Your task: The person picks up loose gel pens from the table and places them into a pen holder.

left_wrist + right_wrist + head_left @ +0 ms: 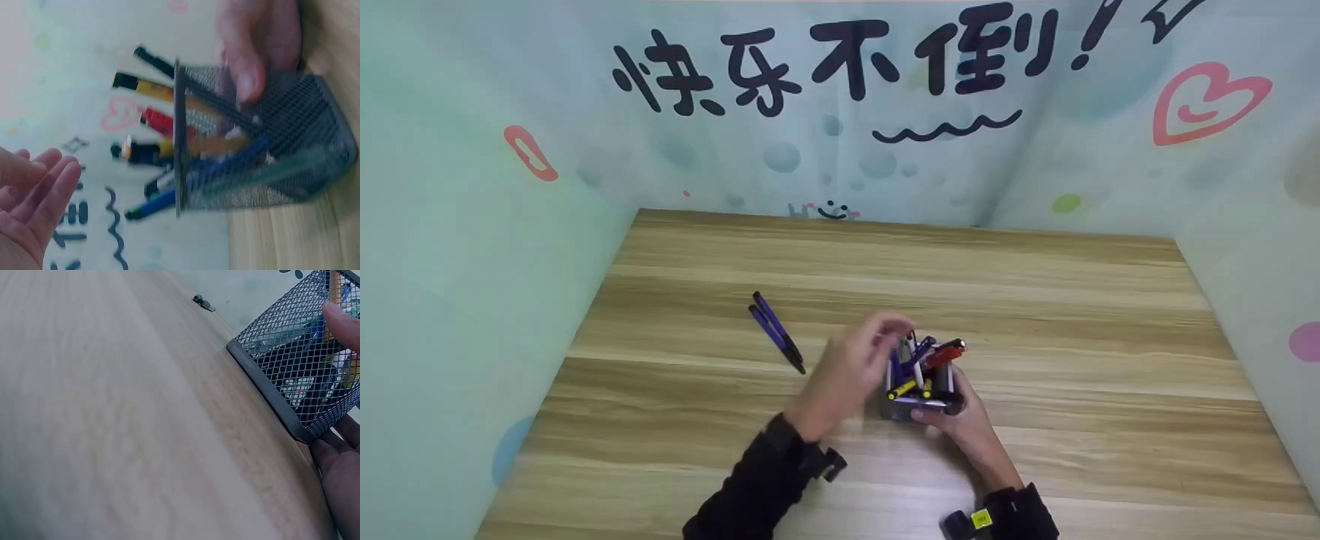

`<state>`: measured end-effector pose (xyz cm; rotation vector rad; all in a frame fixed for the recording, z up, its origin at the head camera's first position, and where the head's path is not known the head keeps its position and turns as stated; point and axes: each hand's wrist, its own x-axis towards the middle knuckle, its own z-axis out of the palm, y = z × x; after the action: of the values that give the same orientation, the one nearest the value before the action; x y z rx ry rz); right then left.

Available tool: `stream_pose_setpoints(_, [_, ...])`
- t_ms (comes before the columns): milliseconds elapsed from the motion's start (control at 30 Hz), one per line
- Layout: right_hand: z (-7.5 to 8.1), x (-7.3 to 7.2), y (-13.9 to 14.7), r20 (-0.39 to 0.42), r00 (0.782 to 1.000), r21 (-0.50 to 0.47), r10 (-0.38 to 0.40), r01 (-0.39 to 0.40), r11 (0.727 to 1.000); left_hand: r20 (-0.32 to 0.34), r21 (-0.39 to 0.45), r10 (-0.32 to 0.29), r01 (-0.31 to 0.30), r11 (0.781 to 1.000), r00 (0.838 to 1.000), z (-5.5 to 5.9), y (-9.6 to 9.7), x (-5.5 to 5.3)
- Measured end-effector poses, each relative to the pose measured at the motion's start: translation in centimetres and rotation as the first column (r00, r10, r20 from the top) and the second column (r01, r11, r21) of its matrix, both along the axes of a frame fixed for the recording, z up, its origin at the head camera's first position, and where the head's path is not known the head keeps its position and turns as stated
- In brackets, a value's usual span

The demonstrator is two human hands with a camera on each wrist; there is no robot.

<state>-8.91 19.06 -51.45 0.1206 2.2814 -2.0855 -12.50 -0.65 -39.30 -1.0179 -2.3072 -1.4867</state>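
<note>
A dark wire-mesh pen holder [897, 410] stands on the table, filled with several pens and markers. My right hand [973, 427] grips it from the right side, the thumb [250, 81] pressed on the mesh in the left wrist view. Out of its top stick a red marker [943, 355], a yellow marker [901, 390] and blue pens [920, 350]. My left hand [844, 375] hovers by the holder's upper left rim, fingers loosely bent; the left wrist view shows nothing in it, apart from the pen tops.
Two purple-blue pens [775, 322] with black ends lie side by side on the wooden table [675, 435], left of the holder. A printed cloth backdrop [840, 165] rises behind the table and along both sides.
</note>
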Motion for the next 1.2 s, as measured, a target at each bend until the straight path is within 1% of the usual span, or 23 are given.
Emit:
stream_pose_setpoints(33, [0.0,0.0,0.0,0.006,1.000,-0.007,-0.001,0.001,1.000,0.039,0.020,0.044,-0.045,0.999,0.998,-0.1,-0.6,-0.4])
stream_pose_setpoints(67, [0.0,0.0,0.0,0.010,1.000,-0.014,0.000,0.001,1.000,0.077,0.031,0.091,-0.094,0.995,0.993,-0.3,-1.2,-0.8])
stream_pose_setpoints(100, [0.0,0.0,0.0,0.010,1.000,-0.013,-0.002,0.002,1.000,0.113,0.039,0.138,-0.143,0.989,0.984,-0.5,-1.7,-1.2])
stream_pose_setpoints(133, [0.0,0.0,0.0,0.009,1.000,-0.010,-0.003,0.003,1.000,0.140,0.040,0.189,-0.196,0.980,0.972,-0.8,-2.3,-1.7])
stream_pose_setpoints(200, [0.0,-0.1,0.0,0.009,1.000,-0.014,-0.003,0.003,1.000,0.180,0.026,0.285,-0.294,0.955,0.941,-1.4,-3.4,-2.6])
stream_pose_setpoints(267, [0.0,-0.1,0.0,0.011,1.000,-0.015,-0.004,0.004,1.000,0.216,-0.006,0.376,-0.384,0.923,0.901,-2.2,-4.5,-3.5])
stream_pose_setpoints(300, [0.0,-0.1,0.0,0.014,1.000,-0.019,-0.005,0.005,1.000,0.238,-0.036,0.420,-0.424,0.905,0.876,-2.6,-5.0,-3.9])
stream_pose_setpoints(367, [0.0,-0.1,0.1,0.021,1.000,-0.023,-0.005,0.005,1.000,0.275,-0.125,0.501,-0.487,0.865,0.820,-3.4,-6.0,-4.6])
stream_pose_setpoints(433, [0.1,-0.1,0.1,0.025,1.000,-0.024,-0.004,0.005,1.000,0.302,-0.225,0.567,-0.521,0.824,0.766,-4.2,-6.8,-5.1])
stream_pose_setpoints(500, [0.1,-0.1,0.1,0.027,1.000,-0.024,0.000,0.001,1.000,0.312,-0.325,0.620,-0.533,0.782,0.720,-5.0,-7.5,-5.5])
stream_pose_setpoints(533, [0.1,-0.1,0.2,0.028,1.000,-0.025,0.001,0.000,1.000,0.308,-0.363,0.640,-0.534,0.763,0.705,-5.4,-7.8,-5.7])
stream_pose_setpoints(567, [0.1,-0.1,0.2,0.029,1.000,-0.028,0.003,-0.002,1.000,0.300,-0.398,0.655,-0.533,0.747,0.694,-5.8,-8.0,-5.9])
stream_pose_setpoints(633, [0.2,-0.1,0.1,0.028,1.000,-0.033,0.006,-0.005,0.999,0.282,-0.462,0.675,-0.520,0.719,0.682,-6.5,-8.3,-6.2])
stream_pose_setpoints(667, [0.2,-0.1,0.1,0.029,1.000,-0.037,0.007,-0.006,0.999,0.267,-0.490,0.682,-0.513,0.705,0.681,-6.9,-8.4,-6.3])
stream_pose_setpoints(767, [0.2,0.0,0.1,0.027,1.000,-0.038,0.006,-0.005,0.999,0.224,-0.568,0.689,-0.482,0.667,0.689,-7.8,-8.6,-6.6])
stream_pose_setpoints(833, [0.2,-0.1,0.0,0.022,1.000,-0.032,0.007,-0.006,0.999,0.204,-0.606,0.693,-0.467,0.644,0.691,-8.3,-8.6,-6.7])
stream_pose_setpoints(900, [0.2,-0.1,0.0,0.017,1.000,-0.034,0.009,-0.008,0.999,0.185,-0.639,0.693,-0.451,0.623,0.696,-8.6,-8.5,-6.7])
stream_pose_setpoints(967, [0.2,-0.1,0.0,0.015,1.000,-0.039,0.011,-0.010,0.999,0.165,-0.662,0.695,-0.444,0.603,0.699,-8.8,-8.5,-6.7])
stream_pose_setpoints(1000, [0.2,-0.1,0.0,0.014,1.000,-0.039,0.011,-0.010,0.999,0.160,-0.668,0.696,-0.442,0.599,0.700,-8.8,-8.4,-6.7])
stream_pose_setpoints(1067, [0.2,-0.1,0.0,0.015,1.000,-0.042,0.008,-0.008,0.999,0.138,-0.686,0.695,-0.438,0.581,0.705,-8.8,-8.3,-6.8])
stream_pose_setpoints(1100, [0.2,-0.1,0.0,0.016,1.000,-0.041,0.006,-0.005,0.999,0.131,-0.695,0.698,-0.437,0.571,0.705,-8.7,-8.2,-6.9])
stream_pose_setpoints(1200, [0.1,-0.1,0.1,0.018,1.000,-0.032,0.005,-0.004,0.999,0.112,-0.713,0.698,-0.432,0.553,0.707,-8.6,-7.8,-7.0])
